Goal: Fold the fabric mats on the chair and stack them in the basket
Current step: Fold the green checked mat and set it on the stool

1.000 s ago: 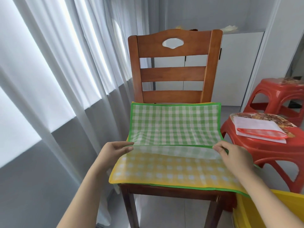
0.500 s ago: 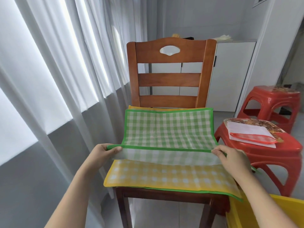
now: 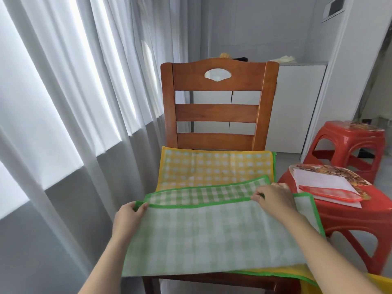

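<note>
Fingers of the left hand (image 3: pixel 129 213) pinch the green-trimmed edge of the green-checked fabric mat (image 3: pixel 212 236); the right hand (image 3: pixel 273 197) curls over the same edge at three o'clock. The mat lies half-folded, pale underside up, on the brown wooden chair (image 3: pixel 218 115), over a yellow-checked mat (image 3: pixel 212 168) at twelve. The first fold seems underway; next, aligning edges.
</note>
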A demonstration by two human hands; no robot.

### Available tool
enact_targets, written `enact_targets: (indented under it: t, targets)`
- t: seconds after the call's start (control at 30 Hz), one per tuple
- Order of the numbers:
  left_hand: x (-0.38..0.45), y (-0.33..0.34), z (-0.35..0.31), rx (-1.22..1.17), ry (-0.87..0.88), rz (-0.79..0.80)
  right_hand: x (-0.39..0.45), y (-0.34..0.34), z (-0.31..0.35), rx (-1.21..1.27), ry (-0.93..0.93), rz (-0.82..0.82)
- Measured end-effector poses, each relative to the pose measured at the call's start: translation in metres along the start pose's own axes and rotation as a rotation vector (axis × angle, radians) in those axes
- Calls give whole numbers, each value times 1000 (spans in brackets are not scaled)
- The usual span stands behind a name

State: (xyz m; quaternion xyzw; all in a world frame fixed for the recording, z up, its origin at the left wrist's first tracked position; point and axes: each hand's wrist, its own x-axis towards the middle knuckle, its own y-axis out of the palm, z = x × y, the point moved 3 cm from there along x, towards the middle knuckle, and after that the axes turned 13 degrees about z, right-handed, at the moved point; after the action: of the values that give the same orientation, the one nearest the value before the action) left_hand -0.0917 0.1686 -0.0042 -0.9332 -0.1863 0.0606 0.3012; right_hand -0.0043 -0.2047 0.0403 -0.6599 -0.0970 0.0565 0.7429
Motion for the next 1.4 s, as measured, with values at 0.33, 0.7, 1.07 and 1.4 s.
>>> enact_targets:
  t: [0.33,0.7,1.07,1.4]
  targets:
    - [9,27,40,-76,-221,98,17,79,-9,201,21,297]
    - [21,31,29,-24,-259,100,17,89,-14,152,2,199]
    - [-4,16,38,21,-191,-59,5,99,-1,30,35,142]
    - [17,21,42,-485,-325,-43,5,99,0,40,95,88]
